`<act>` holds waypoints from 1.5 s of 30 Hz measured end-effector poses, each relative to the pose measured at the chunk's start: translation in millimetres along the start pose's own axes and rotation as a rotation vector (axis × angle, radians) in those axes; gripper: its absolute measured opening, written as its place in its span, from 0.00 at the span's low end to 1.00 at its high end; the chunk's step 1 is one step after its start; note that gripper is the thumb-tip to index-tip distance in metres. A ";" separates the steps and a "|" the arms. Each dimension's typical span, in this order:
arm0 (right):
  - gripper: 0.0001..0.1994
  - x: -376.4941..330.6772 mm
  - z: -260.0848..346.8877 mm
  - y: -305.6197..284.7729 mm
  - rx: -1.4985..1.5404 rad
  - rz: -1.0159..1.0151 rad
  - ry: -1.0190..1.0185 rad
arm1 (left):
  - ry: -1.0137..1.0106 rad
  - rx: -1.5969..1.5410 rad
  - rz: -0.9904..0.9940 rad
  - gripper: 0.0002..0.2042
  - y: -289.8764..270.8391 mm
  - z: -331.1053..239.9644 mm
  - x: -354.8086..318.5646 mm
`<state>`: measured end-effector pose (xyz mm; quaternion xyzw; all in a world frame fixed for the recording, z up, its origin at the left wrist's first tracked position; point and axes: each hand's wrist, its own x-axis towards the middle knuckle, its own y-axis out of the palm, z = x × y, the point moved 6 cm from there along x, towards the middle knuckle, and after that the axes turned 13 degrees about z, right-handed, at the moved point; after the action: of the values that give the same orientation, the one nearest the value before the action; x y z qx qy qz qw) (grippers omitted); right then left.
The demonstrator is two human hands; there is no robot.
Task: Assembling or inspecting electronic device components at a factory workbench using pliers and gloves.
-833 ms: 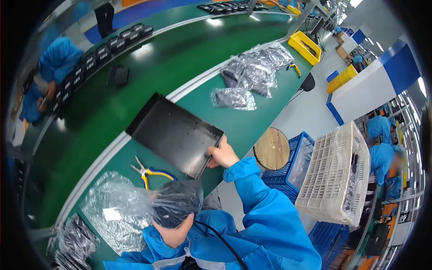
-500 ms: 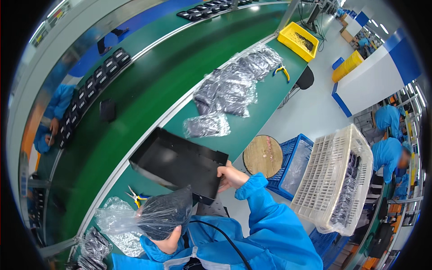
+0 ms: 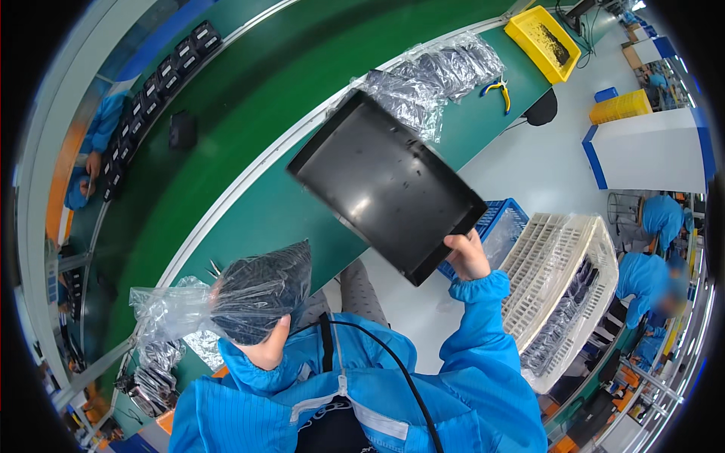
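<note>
In my right hand (image 3: 468,258) is a shallow black plastic tray (image 3: 377,185), gripped at its near right corner. The tray is tilted above the bench, its inside facing me, with a few small dark specks or marks on its floor. My left hand (image 3: 268,349) holds a clear plastic bag (image 3: 260,291) full of something dark; its loose end spreads to the left. What exactly is in the bag cannot be made out. Beyond the tray, several flat bagged dark items (image 3: 445,75) lie on the green bench (image 3: 283,234), partly hidden by it.
Yellow-handled pliers (image 3: 498,92) lie near a yellow bin (image 3: 521,38) of small dark pieces. A white crate (image 3: 532,241) of bagged items and a blue crate (image 3: 517,211) stand to my right. A green conveyor (image 3: 242,98) runs past the bench; co-workers sit at both sides.
My right hand has lifted the tray off the bench, up and to the right, and turned it. The bag in my left hand has risen slightly. The tray now hides the round stool.
</note>
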<state>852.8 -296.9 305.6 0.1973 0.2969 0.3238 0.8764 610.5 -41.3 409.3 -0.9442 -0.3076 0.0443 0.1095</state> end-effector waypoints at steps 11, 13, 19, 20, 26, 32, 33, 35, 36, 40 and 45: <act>0.17 -7.2 132.9 -83.2 0.127 -0.313 -0.322 | 0.017 -0.197 0.263 0.45 24.0 6.8 72.6; 0.16 -9.4 174.6 -136.8 -0.055 -0.508 -0.337 | -0.003 -0.262 0.249 0.44 37.6 7.9 87.2; 0.18 59.7 304.3 -232.9 -0.158 -0.706 -0.526 | 0.009 -0.249 0.295 0.44 65.4 18.1 129.5; 0.18 70.1 319.3 -244.8 -0.163 -0.702 -0.534 | -0.019 -0.252 0.279 0.44 73.8 18.9 137.1; 0.22 140.1 383.5 -302.3 -0.072 -0.894 -0.658 | -0.017 -0.230 0.226 0.44 126.2 16.4 189.7; 0.29 200.9 427.4 -354.9 -0.257 -1.126 -0.809 | -0.123 -0.203 0.226 0.44 167.1 7.5 236.2; 0.28 203.7 437.8 -368.7 -0.235 -1.181 -0.842 | -0.124 -0.181 0.251 0.44 171.5 0.9 240.5; 0.26 215.5 448.2 -384.0 -0.218 -1.273 -0.808 | -0.126 -0.147 0.263 0.44 178.0 -2.2 248.9; 0.28 227.3 450.9 -381.7 -0.253 -1.242 -0.885 | -0.122 -0.121 0.236 0.45 178.8 0.3 252.8; 0.32 255.5 461.1 -350.1 -0.742 -1.555 -0.600 | -0.125 -0.103 0.120 0.48 179.6 15.0 258.6; 0.31 289.8 479.4 -342.2 -1.278 -1.506 -0.524 | -0.208 -0.048 0.091 0.52 189.8 18.6 270.0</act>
<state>1495.5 -415.8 365.3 -0.4802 -0.0855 -0.2668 0.8312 933.9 -27.9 342.4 -0.9498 -0.2751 0.1397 0.0523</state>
